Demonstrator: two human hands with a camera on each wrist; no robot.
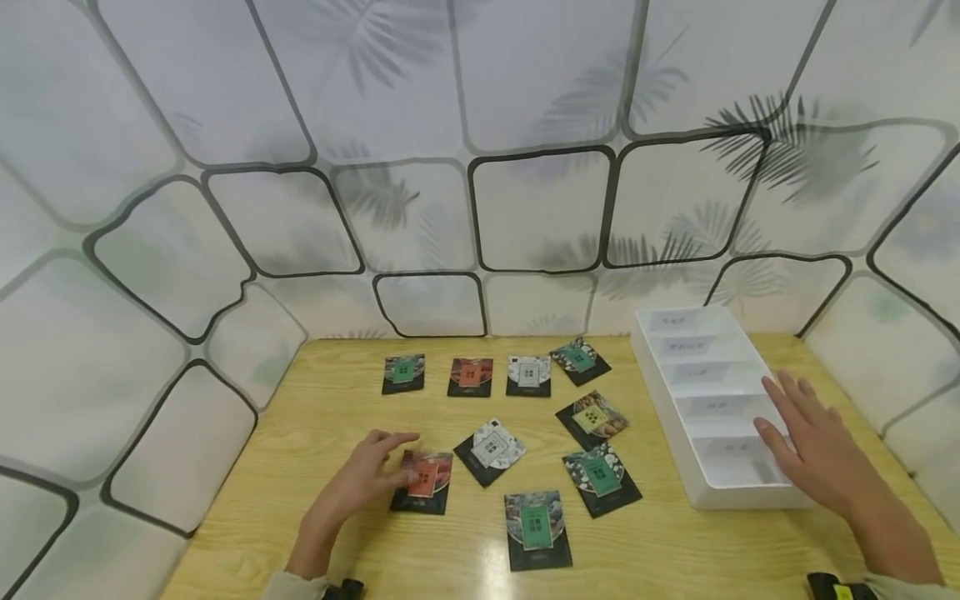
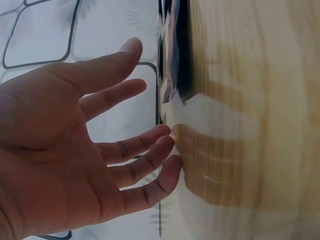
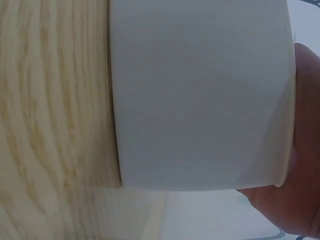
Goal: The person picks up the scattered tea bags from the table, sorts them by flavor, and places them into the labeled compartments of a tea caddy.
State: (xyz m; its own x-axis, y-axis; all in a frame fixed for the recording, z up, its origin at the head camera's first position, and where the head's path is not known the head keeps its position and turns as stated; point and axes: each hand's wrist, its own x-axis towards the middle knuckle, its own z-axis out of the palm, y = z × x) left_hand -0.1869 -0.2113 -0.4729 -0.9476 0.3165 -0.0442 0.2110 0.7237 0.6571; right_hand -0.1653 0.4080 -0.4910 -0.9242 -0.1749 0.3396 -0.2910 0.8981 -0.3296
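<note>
My left hand point(image 1: 363, 475) hovers at the left edge of a flat packet with a red label point(image 1: 426, 478), thumb and fingers spread apart. In the left wrist view the left hand point(image 2: 60, 150) holds nothing, its lower fingertips close to the tabletop; whether they touch cannot be told. My right hand point(image 1: 828, 454) lies over the right rim of a white compartment box point(image 1: 670, 425), fingers fairly straight. The right wrist view has the box's end wall point(image 3: 200, 100) in front of part of the right hand point(image 3: 307, 165), hiding its fingers.
Several similar packets lie spread on the wooden table point(image 1: 330, 383): a white-labelled one point(image 1: 490, 448), a yellow-labelled one point(image 1: 592, 417), a green-labelled one point(image 1: 537, 527) near the front, and a row at the back. A patterned wall point(image 1: 420, 242) closes off the rear.
</note>
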